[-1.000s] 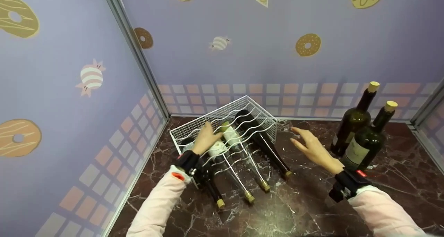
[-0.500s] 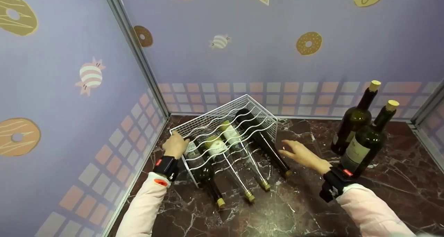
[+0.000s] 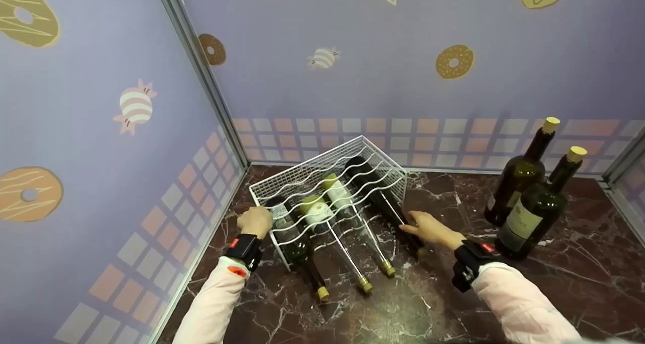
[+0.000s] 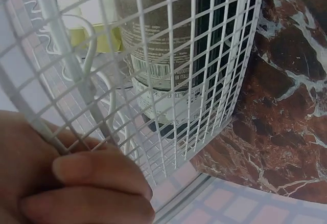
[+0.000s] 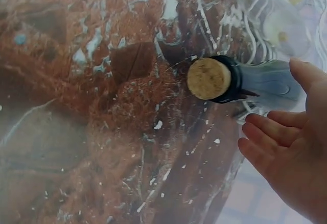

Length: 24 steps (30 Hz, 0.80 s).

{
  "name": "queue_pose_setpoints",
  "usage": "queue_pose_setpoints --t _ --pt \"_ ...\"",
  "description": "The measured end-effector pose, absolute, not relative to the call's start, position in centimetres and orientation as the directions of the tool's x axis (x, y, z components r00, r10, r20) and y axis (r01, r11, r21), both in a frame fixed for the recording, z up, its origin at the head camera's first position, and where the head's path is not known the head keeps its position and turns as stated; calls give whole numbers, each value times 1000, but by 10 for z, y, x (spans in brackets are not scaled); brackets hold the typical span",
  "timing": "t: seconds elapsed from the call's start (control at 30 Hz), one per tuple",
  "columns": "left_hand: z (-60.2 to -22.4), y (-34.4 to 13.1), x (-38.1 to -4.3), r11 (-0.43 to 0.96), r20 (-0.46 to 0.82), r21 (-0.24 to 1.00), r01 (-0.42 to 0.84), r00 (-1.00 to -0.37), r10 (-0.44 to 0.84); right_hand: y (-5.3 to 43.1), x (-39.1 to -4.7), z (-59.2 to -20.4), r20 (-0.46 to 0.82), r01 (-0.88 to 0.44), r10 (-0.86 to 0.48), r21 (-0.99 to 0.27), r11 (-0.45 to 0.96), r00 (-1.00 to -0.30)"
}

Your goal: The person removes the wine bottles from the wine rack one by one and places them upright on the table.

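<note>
A white wire wine rack (image 3: pixel 306 161) stands at the back left of the counter, with several corked bottles lying in it, necks forward. My left hand (image 3: pixel 255 221) grips its left top edge, fingers curled at the mesh in the left wrist view. My right hand (image 3: pixel 431 229) is at the neck of the rightmost dark bottle (image 3: pixel 384 200). In the right wrist view, the thumb and straight fingers lie either side of that neck; contact is unclear. Beside it lie two clear bottles (image 3: pixel 318 213) with pale labels, then a dark green bottle (image 3: pixel 298 248) nearest my left hand.
Two dark corked wine bottles (image 3: pixel 529 220) stand upright to the right. Patterned purple walls (image 3: pixel 383 72) enclose the back and sides of the dark marble counter (image 3: pixel 403 308). The rack sits close to the back left corner.
My left hand has moved left from above the bottles and taken hold of the rack's edge. My right hand has come left to the rightmost bottle's neck. The bottles stay put.
</note>
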<state>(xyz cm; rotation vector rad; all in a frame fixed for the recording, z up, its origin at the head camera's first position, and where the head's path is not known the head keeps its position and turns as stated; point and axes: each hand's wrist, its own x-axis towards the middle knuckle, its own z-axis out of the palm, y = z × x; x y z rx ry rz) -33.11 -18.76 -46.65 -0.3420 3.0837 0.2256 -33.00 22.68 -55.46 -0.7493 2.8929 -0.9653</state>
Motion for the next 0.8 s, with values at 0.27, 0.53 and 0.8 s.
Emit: queue_pose_setpoints --t 0.27,0.53,0.8 --pt "-473 -187 -326 982 27 96 -163 -986 -166 215 -331 -568 117 -389 -383 -484 783 -916" --pt "-477 -189 -327 974 62 110 -199 -976 -207 195 -335 -573 38 -183 -194 -547 817 -980" --pt "-478 -187 -328 969 83 133 -209 -972 -221 188 -335 -576 -73 -13 -79 -645 764 -994"
